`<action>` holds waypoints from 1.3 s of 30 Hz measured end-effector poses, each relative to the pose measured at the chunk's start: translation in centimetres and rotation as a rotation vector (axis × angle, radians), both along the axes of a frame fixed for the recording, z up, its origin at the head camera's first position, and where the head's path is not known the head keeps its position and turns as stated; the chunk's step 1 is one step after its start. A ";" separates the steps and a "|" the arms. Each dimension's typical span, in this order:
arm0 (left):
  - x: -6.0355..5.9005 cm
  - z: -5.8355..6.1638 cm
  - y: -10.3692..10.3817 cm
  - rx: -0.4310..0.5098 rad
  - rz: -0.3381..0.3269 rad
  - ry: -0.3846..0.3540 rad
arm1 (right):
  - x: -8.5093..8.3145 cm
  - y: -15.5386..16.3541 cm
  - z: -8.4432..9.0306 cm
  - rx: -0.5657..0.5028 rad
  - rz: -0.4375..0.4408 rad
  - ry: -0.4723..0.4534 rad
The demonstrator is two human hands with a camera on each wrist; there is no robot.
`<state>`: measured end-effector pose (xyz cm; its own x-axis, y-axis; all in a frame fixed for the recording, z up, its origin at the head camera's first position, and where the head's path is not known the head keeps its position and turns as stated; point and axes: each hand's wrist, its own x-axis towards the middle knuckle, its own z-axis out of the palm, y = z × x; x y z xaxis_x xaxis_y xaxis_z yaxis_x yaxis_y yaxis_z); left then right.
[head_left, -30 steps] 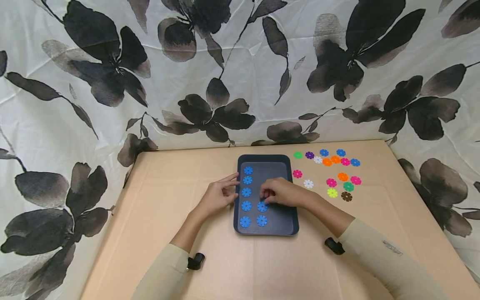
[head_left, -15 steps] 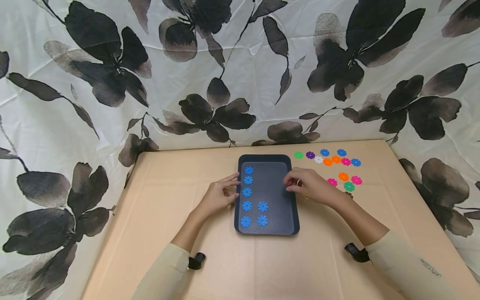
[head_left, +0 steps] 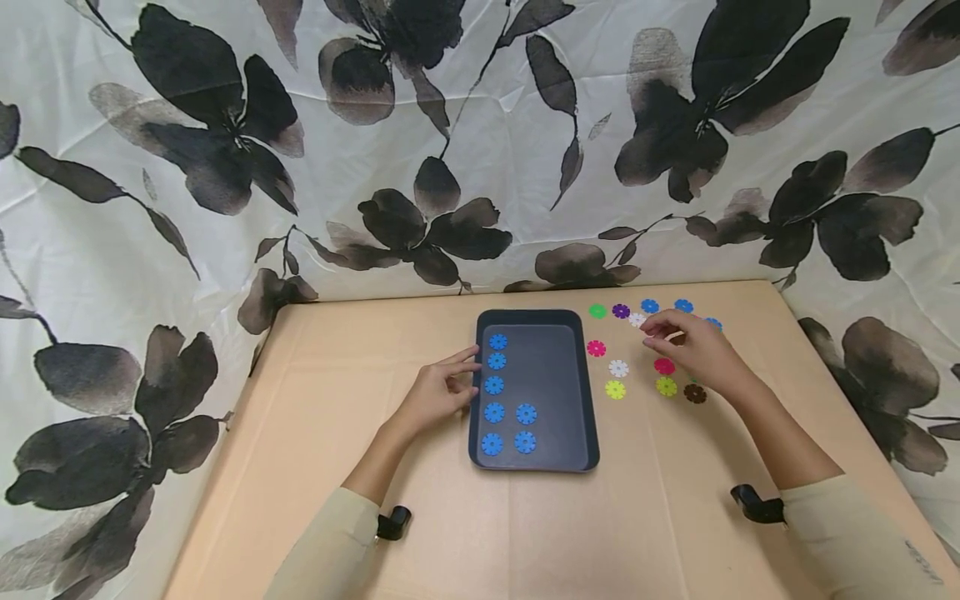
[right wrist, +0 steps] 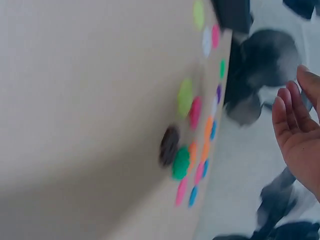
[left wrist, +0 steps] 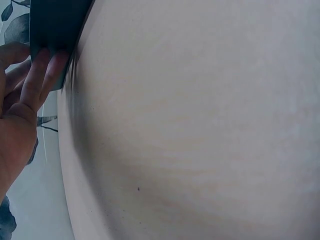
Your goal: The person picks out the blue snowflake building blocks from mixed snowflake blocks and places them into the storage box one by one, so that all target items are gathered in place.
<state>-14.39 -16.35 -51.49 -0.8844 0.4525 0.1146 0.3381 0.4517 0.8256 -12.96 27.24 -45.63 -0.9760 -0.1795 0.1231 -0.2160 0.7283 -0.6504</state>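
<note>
My left hand (head_left: 431,398) touches the left rim of a dark grey rectangular tray (head_left: 562,392). In the left wrist view its fairly straight fingers (left wrist: 36,82) lie against the tray's outer wall. Inside the tray, several blue notched plastic discs (head_left: 494,385) form a full column on the left, with two more (head_left: 526,413) in a second column. My right hand (head_left: 701,354) hovers above loose coloured discs right of the tray, its thumb and fingers apart. The right wrist view shows nothing between them. A white disc (head_left: 636,319) lies just beyond its fingertips; orange and some pink discs are hidden beneath it.
Loose discs lie on the tan table (head_left: 420,525): blue (head_left: 650,306), green (head_left: 597,311), purple (head_left: 621,311), pink (head_left: 596,348), yellow (head_left: 616,389) and brown (head_left: 695,393). A floral cloth (head_left: 480,125) hangs behind the table's far edge.
My right hand has left the second blue disc column, uncovering its upper disc. It has moved right and away, past the tray's right rim to the loose discs. The left hand stays put.
</note>
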 end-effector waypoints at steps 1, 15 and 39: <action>0.0 0.0 0.0 0.000 0.002 0.000 | -0.1 0.7 -0.2 -0.007 -0.018 0.002; 0.0 0.1 -0.1 -0.002 0.002 -0.002 | -1.3 7.6 -3.5 0.017 -0.271 -0.090; 0.1 -0.1 -0.1 -0.010 -0.002 0.015 | -4.1 10.5 -6.3 0.166 -0.331 -0.181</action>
<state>-14.31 -16.49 -51.56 -0.8818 0.4552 0.1237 0.3515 0.4592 0.8158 -17.09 37.74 -51.97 -0.9875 0.1453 -0.0605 0.1553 0.8375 -0.5239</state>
